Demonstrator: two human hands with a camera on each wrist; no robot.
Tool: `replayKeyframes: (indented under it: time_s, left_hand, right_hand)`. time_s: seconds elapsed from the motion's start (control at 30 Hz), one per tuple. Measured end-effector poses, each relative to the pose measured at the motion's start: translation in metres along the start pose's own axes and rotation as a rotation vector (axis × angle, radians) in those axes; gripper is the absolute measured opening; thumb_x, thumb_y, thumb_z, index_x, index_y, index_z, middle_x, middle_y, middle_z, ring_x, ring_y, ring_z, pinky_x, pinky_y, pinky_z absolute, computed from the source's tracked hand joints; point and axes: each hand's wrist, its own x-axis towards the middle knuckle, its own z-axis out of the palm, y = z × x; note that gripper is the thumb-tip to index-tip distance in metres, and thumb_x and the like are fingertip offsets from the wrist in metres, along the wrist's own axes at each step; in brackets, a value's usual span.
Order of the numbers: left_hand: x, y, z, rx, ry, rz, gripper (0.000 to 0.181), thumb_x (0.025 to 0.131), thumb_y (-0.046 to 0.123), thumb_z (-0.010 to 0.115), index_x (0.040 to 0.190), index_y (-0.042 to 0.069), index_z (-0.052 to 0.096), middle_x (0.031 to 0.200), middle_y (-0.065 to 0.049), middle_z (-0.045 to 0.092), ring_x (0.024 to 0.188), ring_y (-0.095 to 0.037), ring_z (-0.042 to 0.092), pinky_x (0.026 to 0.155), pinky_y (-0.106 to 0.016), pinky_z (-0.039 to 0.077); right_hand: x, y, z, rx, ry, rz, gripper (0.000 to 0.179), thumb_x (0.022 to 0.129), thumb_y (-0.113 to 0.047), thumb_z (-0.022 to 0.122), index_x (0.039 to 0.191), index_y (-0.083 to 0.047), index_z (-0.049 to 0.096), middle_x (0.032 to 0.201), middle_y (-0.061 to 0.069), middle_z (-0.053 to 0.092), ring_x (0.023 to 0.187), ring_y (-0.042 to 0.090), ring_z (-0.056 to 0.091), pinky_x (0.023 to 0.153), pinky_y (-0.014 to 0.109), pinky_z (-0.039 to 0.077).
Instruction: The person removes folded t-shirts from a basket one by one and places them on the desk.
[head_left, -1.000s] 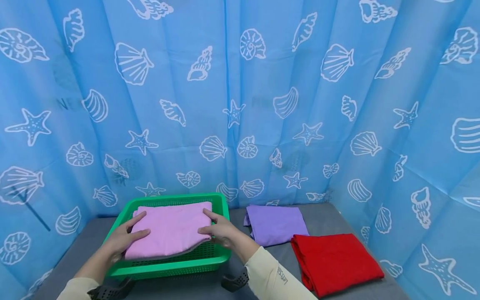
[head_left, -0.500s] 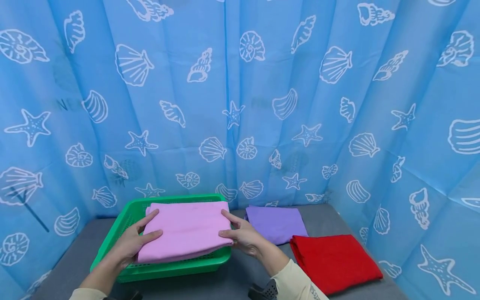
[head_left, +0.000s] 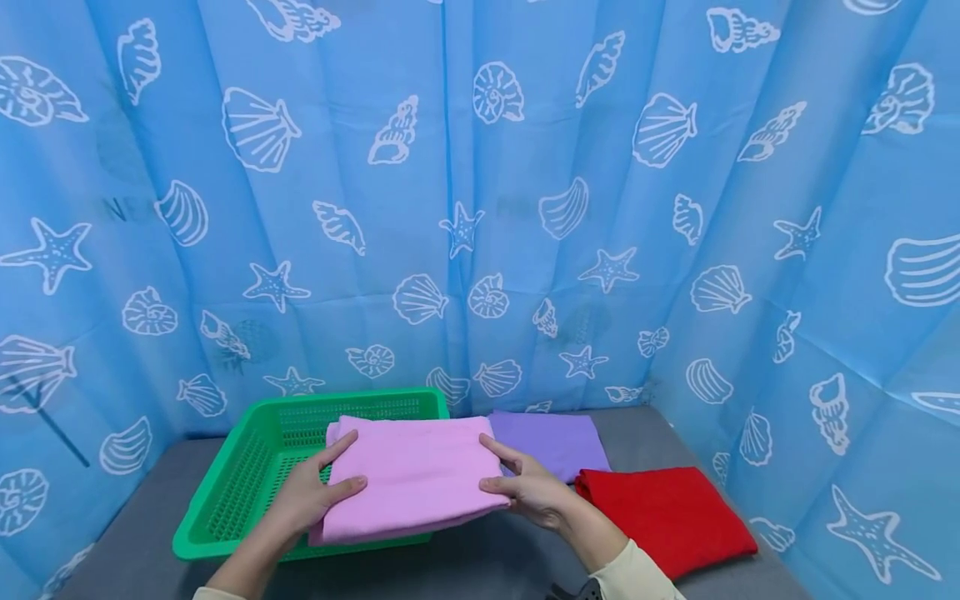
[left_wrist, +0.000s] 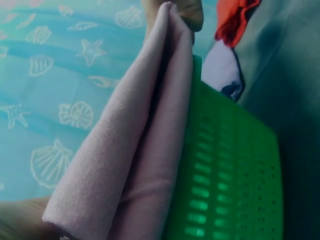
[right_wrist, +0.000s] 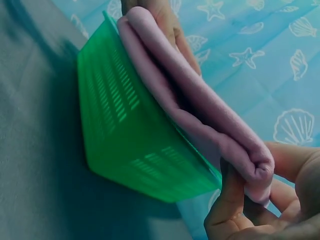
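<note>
A folded pink cloth point(head_left: 416, 475) is held up between my two hands, over the right part of a green plastic basket point(head_left: 197, 525). My left hand point(head_left: 307, 496) grips its left edge, thumb and a finger on top. At the opposite edge my right hand point(head_left: 536, 492) pinches the cloth, with fingers curled beneath it in the right wrist view. Both wrist views show the folded layers of the pink cloth point(left_wrist: 125, 135) from the side, above the basket wall point(right_wrist: 120, 110). What I can see of the basket's inside shows only its slotted floor and walls.
A folded purple cloth point(head_left: 555, 442) lies right of the basket, partly behind the pink one. Nearer and further right is a folded red cloth point(head_left: 663, 517). They rest on a dark grey surface point(head_left: 480, 575). A blue shell-patterned curtain point(head_left: 465, 208) hangs around the back and sides.
Both hands have carried the pink cloth to the right, from over the middle of the basket to its right side, uncovering more of the basket's inside. The purple and red cloths stay put.
</note>
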Motion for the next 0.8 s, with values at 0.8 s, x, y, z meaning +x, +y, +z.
replayKeyframes:
  time_s: [0.8]
  left_hand:
    - [-0.002,0.014,0.044,0.042,0.030,0.021,0.074,0.070,0.042,0.073,0.135,0.022,0.044,0.132,-0.023,0.040,0.123,-0.041,0.031,0.085,-0.055,0.038]
  right_hand:
    - [-0.035,0.005,-0.033,0.005,0.040,0.022,0.069,0.084,-0.006,0.060,0.143,-0.015,0.025,0.143,0.024,0.006,0.105,0.029,0.045,0.079,0.035,0.048]
